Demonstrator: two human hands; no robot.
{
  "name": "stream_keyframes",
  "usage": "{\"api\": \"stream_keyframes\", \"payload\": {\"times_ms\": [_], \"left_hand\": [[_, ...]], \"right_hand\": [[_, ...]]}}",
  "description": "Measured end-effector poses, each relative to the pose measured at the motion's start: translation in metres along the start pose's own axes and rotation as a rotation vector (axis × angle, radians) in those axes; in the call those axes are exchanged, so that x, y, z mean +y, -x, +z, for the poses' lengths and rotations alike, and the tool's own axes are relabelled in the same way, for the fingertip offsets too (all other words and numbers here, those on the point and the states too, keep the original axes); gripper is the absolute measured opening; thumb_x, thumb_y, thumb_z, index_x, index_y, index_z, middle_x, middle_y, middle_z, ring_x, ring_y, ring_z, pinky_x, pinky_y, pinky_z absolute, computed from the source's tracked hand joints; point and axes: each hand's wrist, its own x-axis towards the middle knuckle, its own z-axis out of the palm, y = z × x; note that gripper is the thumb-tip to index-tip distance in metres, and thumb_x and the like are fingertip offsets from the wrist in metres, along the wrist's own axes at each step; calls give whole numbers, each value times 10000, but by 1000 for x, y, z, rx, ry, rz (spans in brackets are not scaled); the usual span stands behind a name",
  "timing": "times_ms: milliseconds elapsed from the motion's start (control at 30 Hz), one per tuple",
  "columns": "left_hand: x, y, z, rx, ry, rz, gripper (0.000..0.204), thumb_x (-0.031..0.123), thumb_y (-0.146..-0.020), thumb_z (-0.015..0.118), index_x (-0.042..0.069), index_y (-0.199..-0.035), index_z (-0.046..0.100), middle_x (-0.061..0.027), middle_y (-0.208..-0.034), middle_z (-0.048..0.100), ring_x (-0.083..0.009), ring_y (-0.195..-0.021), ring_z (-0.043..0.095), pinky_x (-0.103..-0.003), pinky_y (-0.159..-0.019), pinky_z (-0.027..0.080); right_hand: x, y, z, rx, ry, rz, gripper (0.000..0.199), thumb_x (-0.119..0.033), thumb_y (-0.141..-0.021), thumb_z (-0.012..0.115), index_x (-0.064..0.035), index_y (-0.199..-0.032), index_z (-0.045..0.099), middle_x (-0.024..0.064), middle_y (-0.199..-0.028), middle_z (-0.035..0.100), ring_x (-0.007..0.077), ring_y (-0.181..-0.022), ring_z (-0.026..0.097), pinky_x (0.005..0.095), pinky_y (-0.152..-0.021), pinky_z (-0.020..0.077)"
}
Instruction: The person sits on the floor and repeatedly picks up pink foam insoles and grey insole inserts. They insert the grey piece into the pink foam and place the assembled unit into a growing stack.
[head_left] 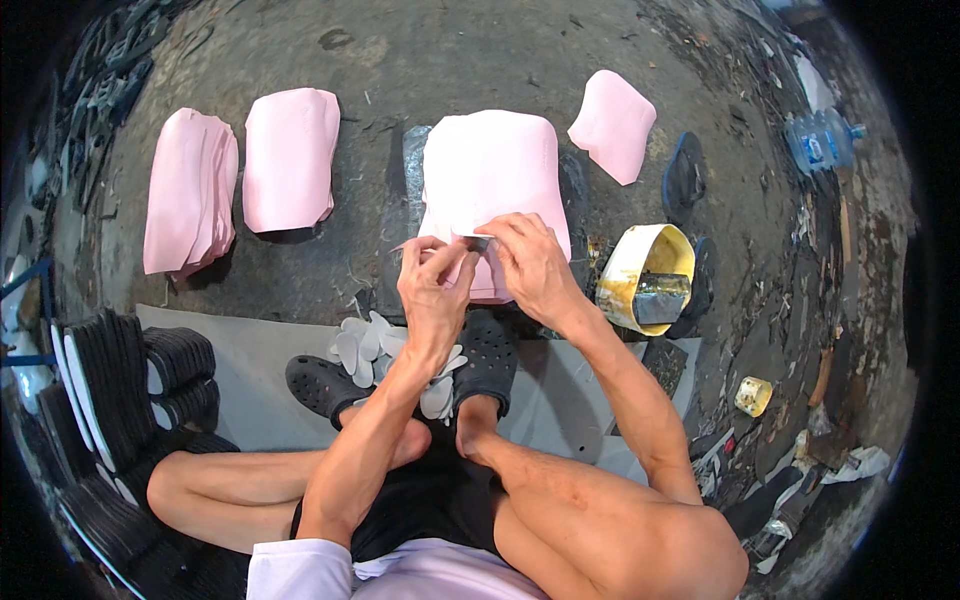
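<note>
Ahead of me on the floor lies a thick stack of pale pink cut sheets [492, 165]. Over its near edge, my left hand [436, 280] and my right hand [538, 268] meet with their fingers bent and pinching. Both sets of fingertips are closed on a pale pink sheet at that edge, which looks lifted or folded there. Fingers hide part of the edge, and I cannot tell whether a separate small piece is among them. Below my left wrist, several small whitish oval pieces [368, 345] are heaped between my black clogs [487, 362].
Two more pink stacks [290, 160] [190, 195] lie to the left, and a loose pink sheet [618, 125] to the right. A stained yellow-white container [628, 272] stands by my right forearm. Black soles [120, 390] are piled at left. A water bottle [822, 140] lies far right.
</note>
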Motion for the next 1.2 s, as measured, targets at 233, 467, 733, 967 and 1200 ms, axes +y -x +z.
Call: {"api": "stream_keyframes", "payload": {"times_ms": [233, 467, 733, 967, 1200], "left_hand": [[-6, 28, -21, -61, -418, 292, 633, 17, -920, 842, 216, -1517, 775, -226, -1509, 630, -418, -1388, 579, -499, -1087, 543], [-14, 27, -63, -17, -298, 100, 245, 20, -915, 812, 45, -1158, 834, -187, -1300, 712, -378, -1156, 661, -485, -1022, 557], [-36, 73, -112, -171, -511, -135, 363, 113, -905, 840, 80, -1260, 771, -193, -1231, 686, -418, -1186, 650, -534, -1040, 541], [-30, 74, -99, -462, -713, 170, 363, 158, -859, 867, 102, -1215, 822, -95, -1213, 723, -354, -1205, 616, -469, -1026, 491], [-53, 63, -93, -301, -461, 227, 244, 54, -897, 812, 37, -1133, 756, -118, -1024, 726, -287, -994, 678, -459, -902, 560]], "right_hand": [[-21, 17, 2, -83, 313, -38, 490, -267, -1057, 689, 10, -1460, 717, 241, -1395, 742, 398, -1352, 681, 488, -1105, 542], [105, -143, -36, 271, 71, 403, 557, -426, -1131, 620, -5, -1479, 728, 340, -1204, 804, 514, -1214, 765, 526, -1037, 598], [67, -98, -106, 474, -382, 274, 479, -498, -1203, 612, -64, -1077, 770, -17, -820, 660, 99, -760, 638, 317, -702, 556], [-81, -34, -154, 627, 208, -147, 162, -181, -1071, 793, -102, -1210, 767, 36, -1116, 717, 155, -961, 659, 326, -796, 528], [-29, 13, -1, -8, 322, -109, 425, -70, -964, 747, -71, -1388, 787, 139, -1093, 669, 351, -1050, 670, 486, -962, 555]]}}
